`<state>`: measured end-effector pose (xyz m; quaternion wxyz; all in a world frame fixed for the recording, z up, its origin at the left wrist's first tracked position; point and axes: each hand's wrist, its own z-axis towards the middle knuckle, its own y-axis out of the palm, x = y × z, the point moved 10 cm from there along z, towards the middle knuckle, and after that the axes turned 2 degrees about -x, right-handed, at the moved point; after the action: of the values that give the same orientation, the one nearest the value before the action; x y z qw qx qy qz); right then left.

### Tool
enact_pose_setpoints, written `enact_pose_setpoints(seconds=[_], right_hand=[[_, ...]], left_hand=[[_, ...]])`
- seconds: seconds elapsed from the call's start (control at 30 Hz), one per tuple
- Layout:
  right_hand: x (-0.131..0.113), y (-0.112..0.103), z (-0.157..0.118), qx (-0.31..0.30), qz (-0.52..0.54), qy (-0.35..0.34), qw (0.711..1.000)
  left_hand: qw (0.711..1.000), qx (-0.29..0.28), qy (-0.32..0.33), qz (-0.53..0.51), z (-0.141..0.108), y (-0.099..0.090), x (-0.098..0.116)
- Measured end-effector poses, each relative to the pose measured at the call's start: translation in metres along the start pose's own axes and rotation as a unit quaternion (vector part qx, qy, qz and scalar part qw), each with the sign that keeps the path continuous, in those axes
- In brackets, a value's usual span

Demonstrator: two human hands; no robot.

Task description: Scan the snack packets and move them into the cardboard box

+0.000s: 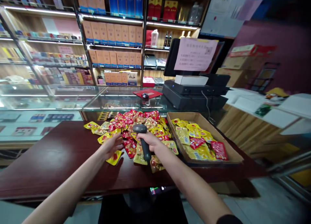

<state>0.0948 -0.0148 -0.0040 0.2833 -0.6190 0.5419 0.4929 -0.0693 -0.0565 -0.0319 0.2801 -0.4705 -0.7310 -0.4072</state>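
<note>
My right hand (150,141) is wrapped round the dark grip of a handheld barcode scanner (145,146), its rounded head tilted up over the snack packets. Red, yellow and gold snack packets (130,148) lie in a loose heap on the dark red tabletop beneath both hands. At the left side of the heap, my left hand (113,144) has its fingers stretched towards the packets, with nothing visible in its grasp. Just below that hand lies a yellow packet (114,157), apart from the heap. Right of the heap, an open cardboard box (233,157) holds several more packets.
The dark red table (48,159) butts against a glass display counter (121,96). Behind the box stands a cash register (194,94) with a paper sheet on its screen. A mouse (145,95) sits on a red mat. Shelves of boxed goods (114,33) line the back wall.
</note>
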Motion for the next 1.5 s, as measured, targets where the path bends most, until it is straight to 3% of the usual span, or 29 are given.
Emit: enact_pose_setpoints(seconds=[0.1, 0.23, 0.3, 0.4, 0.5, 0.7, 0.8, 0.9, 1.17, 1.27, 1.37, 1.5], right_hand=[[0.020, 0.013, 0.004, -0.020, -0.010, 0.023, 0.999], [0.033, 0.020, 0.011, -0.014, -0.011, 0.024, 1.000], [0.035, 0.023, 0.012, -0.016, -0.007, 0.020, 1.000], [0.033, 0.029, 0.011, -0.040, 0.006, 0.014, 0.999], [0.026, 0.028, 0.009, -0.055, 0.029, 0.007, 0.998], [0.008, -0.004, 0.005, -0.017, 0.067, -0.013, 0.998], [-0.001, -0.023, 0.000, -0.008, 0.080, -0.020, 0.997], [-0.009, -0.043, -0.004, 0.016, 0.088, -0.031, 0.996], [-0.021, -0.099, -0.011, 0.195, 0.064, -0.114, 0.972], [-0.034, -0.123, -0.014, 0.254, 0.023, -0.150, 0.955], [-0.050, -0.136, -0.014, 0.263, -0.032, -0.171, 0.949], [-0.070, -0.125, -0.012, 0.212, -0.126, -0.196, 0.949]], left_hand=[[0.999, 0.040, 0.000, -0.020, -0.007, -0.017, -0.017], [0.994, -0.035, -0.046, -0.098, -0.002, 0.001, -0.039], [0.991, -0.043, -0.052, -0.112, 0.005, 0.008, -0.044], [0.994, -0.016, 0.006, -0.110, 0.020, 0.009, -0.038], [0.994, -0.023, 0.066, -0.081, 0.031, 0.018, -0.027], [0.992, 0.063, 0.095, 0.049, 0.037, 0.026, -0.011], [0.994, -0.001, 0.099, 0.039, 0.038, 0.053, -0.004], [0.994, -0.063, 0.077, -0.037, 0.040, 0.083, -0.002], [0.991, -0.018, 0.082, -0.105, 0.049, 0.124, -0.001], [0.995, -0.049, 0.067, -0.049, 0.049, 0.135, -0.012], [0.987, -0.101, 0.075, 0.097, 0.046, 0.141, -0.017], [0.929, -0.168, 0.120, 0.306, 0.041, 0.151, -0.005]])
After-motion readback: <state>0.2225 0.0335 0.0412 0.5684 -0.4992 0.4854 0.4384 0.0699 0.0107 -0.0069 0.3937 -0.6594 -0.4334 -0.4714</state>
